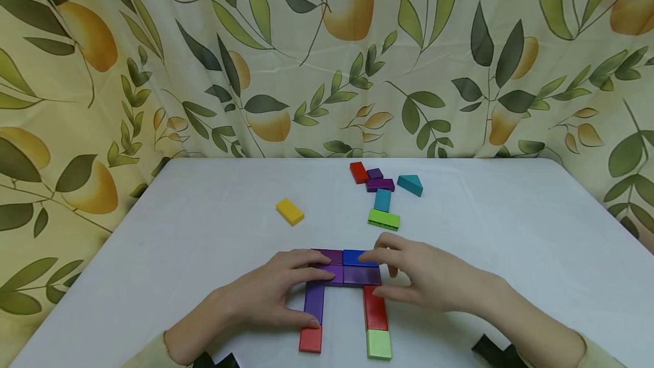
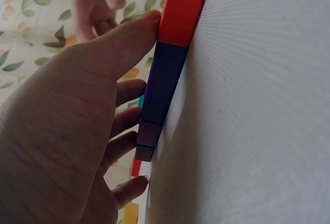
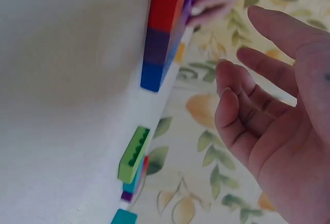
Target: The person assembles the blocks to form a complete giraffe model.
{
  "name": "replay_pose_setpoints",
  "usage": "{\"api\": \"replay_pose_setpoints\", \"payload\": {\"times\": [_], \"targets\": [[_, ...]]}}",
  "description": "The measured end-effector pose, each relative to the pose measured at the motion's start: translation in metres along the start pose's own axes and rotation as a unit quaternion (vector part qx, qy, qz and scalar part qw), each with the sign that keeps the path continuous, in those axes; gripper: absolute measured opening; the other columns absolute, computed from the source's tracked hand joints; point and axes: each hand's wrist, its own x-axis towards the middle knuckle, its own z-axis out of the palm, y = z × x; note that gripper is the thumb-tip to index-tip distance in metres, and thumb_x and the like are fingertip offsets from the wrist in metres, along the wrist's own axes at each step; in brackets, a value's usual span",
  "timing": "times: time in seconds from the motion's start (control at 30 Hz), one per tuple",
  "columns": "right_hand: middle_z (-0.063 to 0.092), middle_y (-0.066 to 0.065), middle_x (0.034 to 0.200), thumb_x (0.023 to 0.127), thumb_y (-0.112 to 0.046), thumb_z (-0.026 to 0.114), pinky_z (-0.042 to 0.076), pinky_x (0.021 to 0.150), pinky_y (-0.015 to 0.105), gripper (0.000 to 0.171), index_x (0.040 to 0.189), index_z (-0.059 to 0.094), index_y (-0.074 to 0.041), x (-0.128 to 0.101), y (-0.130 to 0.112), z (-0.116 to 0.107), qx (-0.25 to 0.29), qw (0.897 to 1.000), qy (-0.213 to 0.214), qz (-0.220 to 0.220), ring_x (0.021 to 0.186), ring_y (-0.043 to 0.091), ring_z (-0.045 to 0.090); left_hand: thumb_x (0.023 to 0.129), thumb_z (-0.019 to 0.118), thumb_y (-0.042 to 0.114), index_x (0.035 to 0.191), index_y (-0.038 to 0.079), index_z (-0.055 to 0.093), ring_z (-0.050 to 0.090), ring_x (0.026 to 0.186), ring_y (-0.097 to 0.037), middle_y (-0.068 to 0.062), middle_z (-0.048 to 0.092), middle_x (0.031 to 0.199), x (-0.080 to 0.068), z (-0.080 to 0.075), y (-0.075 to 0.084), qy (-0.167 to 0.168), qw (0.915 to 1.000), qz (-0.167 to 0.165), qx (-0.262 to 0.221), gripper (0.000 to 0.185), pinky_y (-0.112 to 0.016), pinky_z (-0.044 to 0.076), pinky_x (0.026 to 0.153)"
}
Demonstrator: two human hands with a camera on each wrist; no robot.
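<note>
- The left hand [image 1: 278,285] has its fingers extended, tips over the flat, glossy purple plastic-looking bar [image 1: 334,280] and its thumb by the seam between a long violet bar [image 1: 314,302] and a short red block [image 1: 310,341].
- The right hand [image 1: 424,274] is loosely curled around nothing, hovering above and apart from the blocks; below its fingertips lie a glossy blue block [image 1: 352,257] and a long red bar [image 1: 376,308].
- These pieces should be light, stiff and hard to break; their smooth faces may slip under a fingertip.
- Best hold: thumb and forefinger on the long side edges; beneath the left hand, push lightly, since touching neighbours could shift.
- Beyond the right hand, the lime-green block [image 1: 384,218] has a notched side, so its plain faces probably pinch better.
</note>
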Motion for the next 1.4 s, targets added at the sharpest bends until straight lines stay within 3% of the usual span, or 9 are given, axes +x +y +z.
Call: {"api": "replay_pose_setpoints", "payload": {"times": [0.3,0.47,0.8,0.97,1.17,1.4], "targets": [[0.062,0.004,0.110,0.092,-0.021,0.077,0.057,0.072,0.029,0.041,0.129,0.066,-0.009,0.026,0.042,-0.008,-0.024,0.996,0.080,0.015,0.088,0.010,0.059,0.088,0.064,0.066,0.147,0.035,0.052,0.028,0.145,-0.015,0.013,0.035,0.157,0.000,0.001,0.000,0.005,0.9999,0.007,0.007,0.068,-0.049,0.034,0.113],[0.061,0.006,0.107,0.091,-0.017,0.077,0.056,0.073,0.029,0.042,0.129,0.065,-0.003,0.035,0.065,-0.012,-0.013,0.994,0.099,0.040,0.089,0.015,0.060,0.088,0.064,0.066,0.147,0.035,0.052,0.028,0.145,-0.015,0.013,0.034,0.157,0.000,0.001,0.000,0.002,1.0000,0.004,0.007,0.068,-0.049,0.034,0.113],[0.057,0.010,0.112,0.090,-0.018,0.077,0.054,0.077,0.030,0.043,0.130,0.066,-0.006,0.039,0.081,-0.013,-0.024,0.992,0.077,0.102,0.096,0.022,0.057,0.089,0.065,0.064,0.147,0.035,0.052,0.029,0.145,-0.015,0.012,0.035,0.157,0.001,0.001,0.001,0.000,1.0000,0.003,0.007,0.067,-0.049,0.035,0.113],[0.057,0.011,0.112,0.090,-0.007,0.075,0.056,0.085,0.037,0.043,0.131,0.066,-0.005,0.041,0.083,-0.011,-0.045,0.990,0.070,0.114,0.101,0.025,0.057,0.088,0.065,0.065,0.147,0.035,0.052,0.028,0.145,-0.015,0.013,0.034,0.157,0.001,0.001,0.000,0.003,1.0000,0.001,0.005,0.067,-0.049,0.034,0.113],[0.056,0.011,0.111,0.090,0.005,0.070,0.056,0.087,0.039,0.040,0.129,0.068,-0.003,0.040,0.085,-0.011,-0.041,0.991,0.071,0.109,0.104,0.027,0.057,0.089,0.065,0.065,0.147,0.035,0.052,0.028,0.145,-0.015,0.012,0.034,0.157,0.000,0.000,-0.001,0.006,0.9999,0.005,0.010,0.067,-0.048,0.034,0.113],[0.055,0.009,0.106,0.089,0.012,0.066,0.056,0.084,0.039,0.037,0.116,0.076,-0.011,0.035,0.085,-0.015,-0.032,0.993,0.071,0.089,0.099,0.027,0.057,0.089,0.064,0.066,0.147,0.034,0.053,0.029,0.145,-0.014,0.012,0.035,0.157,0.000,0.002,-0.003,0.009,0.9998,0.013,0.011,0.067,-0.048,0.034,0.114]]}}
